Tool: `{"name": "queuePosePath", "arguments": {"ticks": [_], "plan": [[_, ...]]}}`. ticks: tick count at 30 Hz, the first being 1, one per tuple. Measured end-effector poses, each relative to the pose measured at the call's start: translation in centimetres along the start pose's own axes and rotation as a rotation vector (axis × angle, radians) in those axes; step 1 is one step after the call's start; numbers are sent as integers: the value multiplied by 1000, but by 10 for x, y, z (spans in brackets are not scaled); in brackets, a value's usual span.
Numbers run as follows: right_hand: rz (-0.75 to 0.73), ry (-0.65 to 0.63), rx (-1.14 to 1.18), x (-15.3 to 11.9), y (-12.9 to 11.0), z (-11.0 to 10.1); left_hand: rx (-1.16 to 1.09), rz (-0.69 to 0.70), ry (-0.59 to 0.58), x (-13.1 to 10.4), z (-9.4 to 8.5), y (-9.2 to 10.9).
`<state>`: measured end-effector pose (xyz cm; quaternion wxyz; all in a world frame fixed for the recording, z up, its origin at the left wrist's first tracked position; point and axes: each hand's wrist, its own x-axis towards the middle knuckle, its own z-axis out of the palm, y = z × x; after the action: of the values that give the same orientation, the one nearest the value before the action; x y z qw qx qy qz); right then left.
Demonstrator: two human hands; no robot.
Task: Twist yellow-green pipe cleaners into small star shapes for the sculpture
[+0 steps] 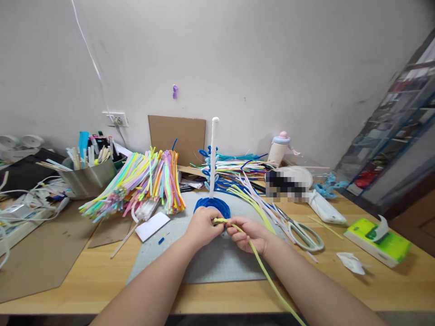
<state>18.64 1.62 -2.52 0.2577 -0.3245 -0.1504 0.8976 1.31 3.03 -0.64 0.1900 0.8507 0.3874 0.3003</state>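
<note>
My left hand and my right hand meet above the grey cutting mat. Between them they pinch a yellow-green pipe cleaner, its end looking twisted or doubled at my left fingers. The long tail runs under my right palm and hangs down past the table's front edge. Just behind my hands stands a white rod, upright in a round coiled blue base that my left hand partly hides. Blue looped pieces show beside the rod.
Colourful pipe cleaner bundles lie left of the rod. Scissors, a green tissue pack, a crumpled tissue and a white phone-like object lie to the right. A metal container of sticks and a bottle stand further back.
</note>
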Motion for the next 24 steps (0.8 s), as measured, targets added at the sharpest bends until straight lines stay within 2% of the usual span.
{"name": "queuePosePath", "arguments": {"ticks": [4,11,14,17,20,24], "plan": [[-55,38,-109,-1,2,0,21,23,-35,0,-2,-1],[77,-32,110,-1,-3,-3,55,45,-23,0,-3,3],[64,1,55,-1,-1,1,49,33,-14,-1,0,2],[-126,162,-243,-2,6,10,-73,-55,-39,-2,2,0],[-383,320,-581,-6,16,20,-311,-187,-99,-2,3,-1],[-827,456,-1240,-20,30,25,-544,-349,-194,-1,0,3]]}}
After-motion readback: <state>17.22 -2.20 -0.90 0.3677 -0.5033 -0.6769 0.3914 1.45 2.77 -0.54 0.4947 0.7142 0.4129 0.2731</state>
